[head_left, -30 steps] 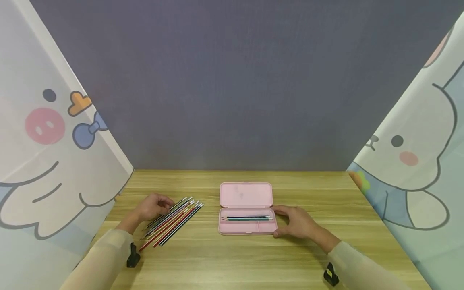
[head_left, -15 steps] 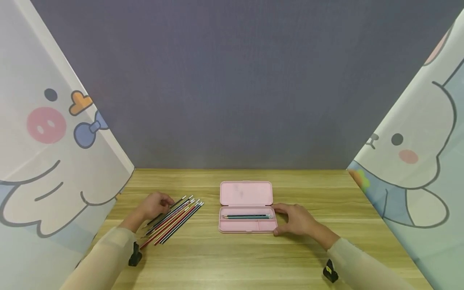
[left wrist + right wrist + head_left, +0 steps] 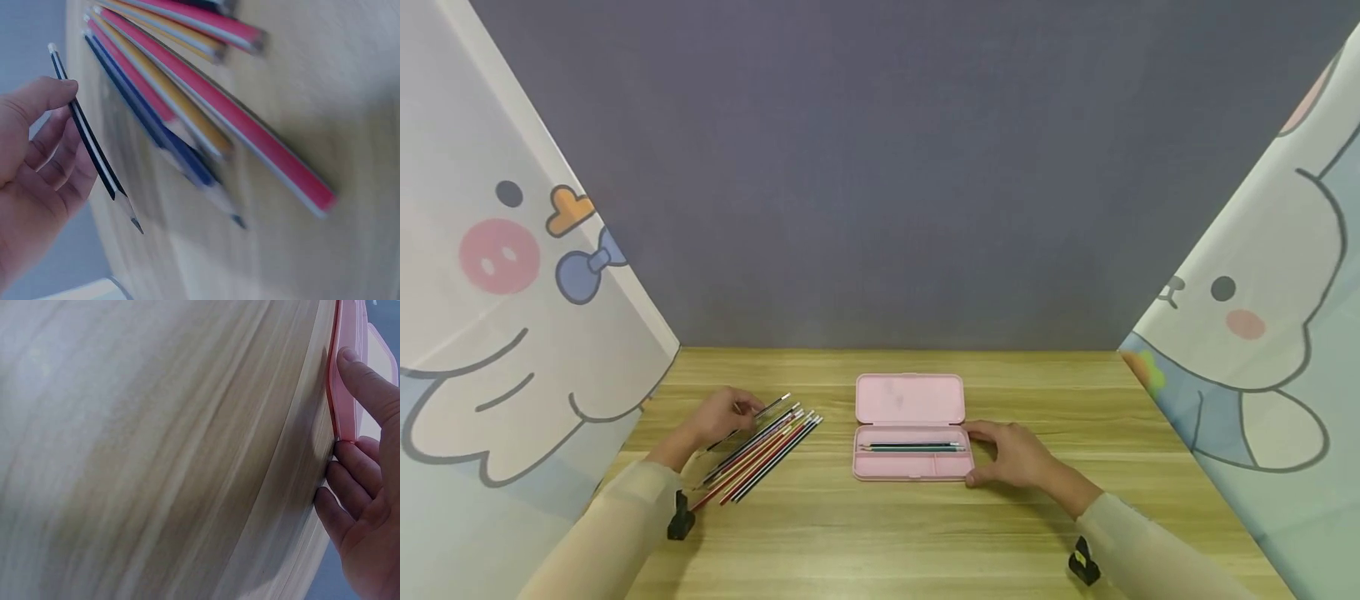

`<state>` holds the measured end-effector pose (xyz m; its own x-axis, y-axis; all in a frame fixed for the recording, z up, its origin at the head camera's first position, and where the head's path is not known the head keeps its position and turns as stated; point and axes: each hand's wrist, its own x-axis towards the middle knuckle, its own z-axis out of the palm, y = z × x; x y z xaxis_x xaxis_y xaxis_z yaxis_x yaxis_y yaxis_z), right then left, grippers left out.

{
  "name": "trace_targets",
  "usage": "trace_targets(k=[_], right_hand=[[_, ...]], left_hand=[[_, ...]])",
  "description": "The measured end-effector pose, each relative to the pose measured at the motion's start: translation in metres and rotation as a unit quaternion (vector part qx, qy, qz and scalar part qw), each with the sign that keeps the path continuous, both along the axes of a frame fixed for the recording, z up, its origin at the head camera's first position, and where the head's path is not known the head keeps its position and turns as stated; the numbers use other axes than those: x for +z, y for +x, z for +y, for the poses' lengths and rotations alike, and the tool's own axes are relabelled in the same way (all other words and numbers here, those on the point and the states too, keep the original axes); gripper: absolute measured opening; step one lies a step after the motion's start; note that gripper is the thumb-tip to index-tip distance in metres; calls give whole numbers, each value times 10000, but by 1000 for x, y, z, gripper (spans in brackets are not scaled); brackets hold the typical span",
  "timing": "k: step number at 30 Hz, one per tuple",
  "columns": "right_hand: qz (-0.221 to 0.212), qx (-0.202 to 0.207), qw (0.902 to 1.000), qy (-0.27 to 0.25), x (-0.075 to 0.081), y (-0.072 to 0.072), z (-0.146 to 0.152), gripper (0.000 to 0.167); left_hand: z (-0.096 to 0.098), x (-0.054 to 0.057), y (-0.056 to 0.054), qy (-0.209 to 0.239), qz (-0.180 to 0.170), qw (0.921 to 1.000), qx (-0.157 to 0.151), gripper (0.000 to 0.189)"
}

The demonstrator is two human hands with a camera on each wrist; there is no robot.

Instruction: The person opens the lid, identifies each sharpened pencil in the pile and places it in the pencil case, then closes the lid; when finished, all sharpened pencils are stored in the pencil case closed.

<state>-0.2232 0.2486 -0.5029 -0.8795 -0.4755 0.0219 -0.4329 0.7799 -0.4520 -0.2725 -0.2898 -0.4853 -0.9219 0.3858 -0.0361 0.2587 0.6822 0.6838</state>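
Observation:
Between thumb and fingers, my left hand [image 3: 722, 417] pinches a black-and-white striped pencil [image 3: 92, 140], its sharpened tip pointing back toward me and its white end away. In the left wrist view it is raised beside a fanned pile of striped pencils, including a red pencil [image 3: 250, 125] and a dark blue pencil [image 3: 187, 156]. A pink pencil case [image 3: 910, 400] lies with its lid folded back. Several pencils [image 3: 913, 447] lie lengthwise in its long rear compartment. My right hand [image 3: 1015, 458] holds the case's right end, thumb at the front corner and index finger at the back.
The wooden table [image 3: 880, 542] ends at a grey back panel [image 3: 895, 208]. Cartoon-printed side panels, a left panel [image 3: 445, 333] and a right panel [image 3: 1262, 375], slope up on either side. Two small front compartments [image 3: 895, 467] of the case hold nothing visible.
My left hand has drawn one black-and-white pencil away from the pile, up and slightly back, so a gap now separates them. The right hand and case stay put.

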Motion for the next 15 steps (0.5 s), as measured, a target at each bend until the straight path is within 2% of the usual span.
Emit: trace_targets(k=[4,9,12,15], right_hand=[[45,-18,10000,51,2,0,1,91],[149,40,9999,10,5,0,0,91],[157,33,9999,-12,4,0,0,90],[192,61,9998,43,0,1,0,90]], left_hand=[[17,12,-8,-108,85,9995,-294,22],[56,24,-12,87,-26,9972,-738,21],[83,28,-11,251,-108,9953,-930,18],[108,26,-10,274,-110,9934,-1108,14]])
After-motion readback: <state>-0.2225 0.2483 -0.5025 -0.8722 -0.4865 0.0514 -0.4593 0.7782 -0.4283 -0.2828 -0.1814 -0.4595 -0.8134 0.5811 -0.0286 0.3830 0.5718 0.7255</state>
